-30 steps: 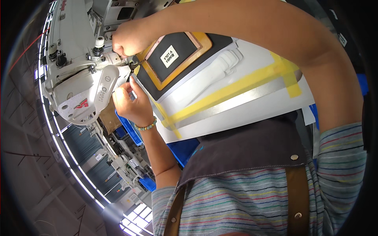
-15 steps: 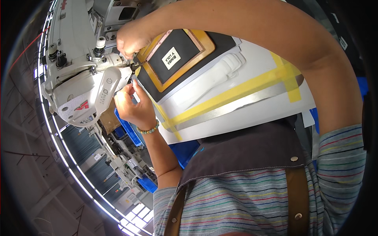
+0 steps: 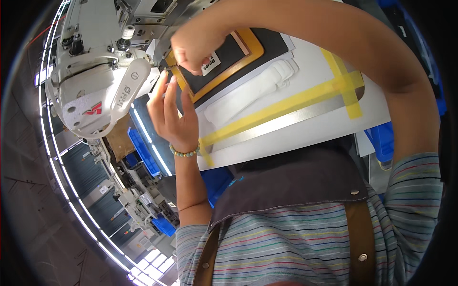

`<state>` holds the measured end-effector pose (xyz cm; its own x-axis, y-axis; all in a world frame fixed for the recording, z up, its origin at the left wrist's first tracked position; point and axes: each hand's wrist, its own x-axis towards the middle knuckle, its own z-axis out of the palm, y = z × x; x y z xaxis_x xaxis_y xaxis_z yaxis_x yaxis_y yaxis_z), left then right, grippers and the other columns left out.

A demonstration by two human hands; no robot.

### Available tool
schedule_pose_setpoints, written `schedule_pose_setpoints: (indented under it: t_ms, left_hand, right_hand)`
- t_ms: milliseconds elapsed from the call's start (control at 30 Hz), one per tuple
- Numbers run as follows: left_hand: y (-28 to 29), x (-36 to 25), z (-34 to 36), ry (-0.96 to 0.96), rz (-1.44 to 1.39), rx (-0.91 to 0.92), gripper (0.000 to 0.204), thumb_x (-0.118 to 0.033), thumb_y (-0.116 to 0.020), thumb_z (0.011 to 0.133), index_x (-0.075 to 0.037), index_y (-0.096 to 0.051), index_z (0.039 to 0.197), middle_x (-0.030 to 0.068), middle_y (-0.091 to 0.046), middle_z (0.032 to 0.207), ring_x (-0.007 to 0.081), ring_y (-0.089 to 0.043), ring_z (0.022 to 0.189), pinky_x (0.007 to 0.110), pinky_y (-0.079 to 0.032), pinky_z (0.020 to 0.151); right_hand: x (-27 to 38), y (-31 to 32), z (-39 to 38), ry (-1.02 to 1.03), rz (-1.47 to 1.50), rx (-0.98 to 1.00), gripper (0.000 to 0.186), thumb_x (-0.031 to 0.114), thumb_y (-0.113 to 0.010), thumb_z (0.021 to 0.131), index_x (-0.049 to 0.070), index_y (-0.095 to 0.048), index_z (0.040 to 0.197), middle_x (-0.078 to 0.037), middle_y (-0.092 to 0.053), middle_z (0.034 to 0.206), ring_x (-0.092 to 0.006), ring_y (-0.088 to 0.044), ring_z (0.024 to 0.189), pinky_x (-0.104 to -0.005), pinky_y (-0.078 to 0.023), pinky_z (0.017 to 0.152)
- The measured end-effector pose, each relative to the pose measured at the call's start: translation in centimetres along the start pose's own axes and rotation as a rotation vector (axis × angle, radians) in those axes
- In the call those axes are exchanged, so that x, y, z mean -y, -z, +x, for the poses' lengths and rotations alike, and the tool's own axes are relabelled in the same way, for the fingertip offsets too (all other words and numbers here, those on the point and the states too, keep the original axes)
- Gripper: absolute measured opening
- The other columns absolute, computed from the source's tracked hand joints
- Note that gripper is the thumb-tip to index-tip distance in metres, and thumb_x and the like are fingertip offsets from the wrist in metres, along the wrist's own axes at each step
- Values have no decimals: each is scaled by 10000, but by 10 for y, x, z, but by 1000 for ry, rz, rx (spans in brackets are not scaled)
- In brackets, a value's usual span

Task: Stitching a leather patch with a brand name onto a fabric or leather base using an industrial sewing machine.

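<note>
Under the white sewing machine head (image 3: pixel 107 95) lies a black panel (image 3: pixel 272 43) with a yellow-orange frame (image 3: pixel 255 45) on it. My left hand (image 3: pixel 174 114), with a beaded bracelet at its wrist, has its fingers stretched out and slightly apart; their tips reach the frame's near left corner, beside the needle area. Over the frame's left part, my right hand (image 3: pixel 198 45) is closed with its fingers curled down. Whatever it may hold is hidden. Its fingers partly cover a white label (image 3: pixel 211 64) in the middle of the black panel.
A folded white cloth (image 3: pixel 253 90) rests on the white board (image 3: pixel 305 126), near yellow tape strips (image 3: pixel 286 105) and a metal strip (image 3: pixel 276 121). Blue bins (image 3: pixel 381 140) stand at the right and below left. A dark apron (image 3: pixel 296 181) covers my lap.
My right hand has moved right, from beside the needle area to over the frame. My left hand has gone from a pinch to stretched fingers. The view has shifted slightly.
</note>
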<state>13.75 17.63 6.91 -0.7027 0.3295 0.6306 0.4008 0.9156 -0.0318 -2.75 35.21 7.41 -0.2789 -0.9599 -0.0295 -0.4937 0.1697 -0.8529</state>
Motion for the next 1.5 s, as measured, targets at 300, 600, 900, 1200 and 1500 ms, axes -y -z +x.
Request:
schedule_pose_setpoints:
  t_ms: [300,600,900,1200,1500]
  left_hand:
    - [5,-28,2,318,-587,165,143,68,-790,822,8,-705,919,76,-708,896,150,-614,743,259,-517,670]
    - [30,-26,0,537,-782,164,93,47,-782,843,2,-707,875,23,-619,816,78,-516,710,224,-418,629]
    - [36,-21,6,607,-828,168,113,64,-790,816,0,-745,898,7,-563,808,70,-482,707,217,-381,624]
    - [26,-11,39,351,-806,267,173,109,-790,775,0,-760,907,56,-649,837,108,-589,702,220,-413,560]
    - [16,-10,67,400,-1106,469,209,109,-803,758,11,-795,942,81,-655,855,165,-658,748,260,-517,654]
  right_hand:
    - [27,-19,-80,-23,66,-62,175,160,-665,889,6,-720,827,-41,-633,684,-130,-579,636,-302,-446,608]
    - [4,27,-129,-237,-94,-406,223,209,-676,964,-1,-748,954,-23,-704,776,-91,-606,703,-253,-479,665]
    - [-21,39,-135,-275,18,-653,191,172,-656,979,5,-747,999,-7,-707,831,-64,-617,768,-231,-482,717]
    - [-38,50,-127,-221,-129,-828,175,155,-691,979,-15,-734,985,-12,-682,815,-66,-588,738,-238,-474,668]
    - [-52,71,-158,-109,-144,-1079,160,142,-648,1017,0,-719,993,7,-675,846,-47,-584,756,-202,-480,689]
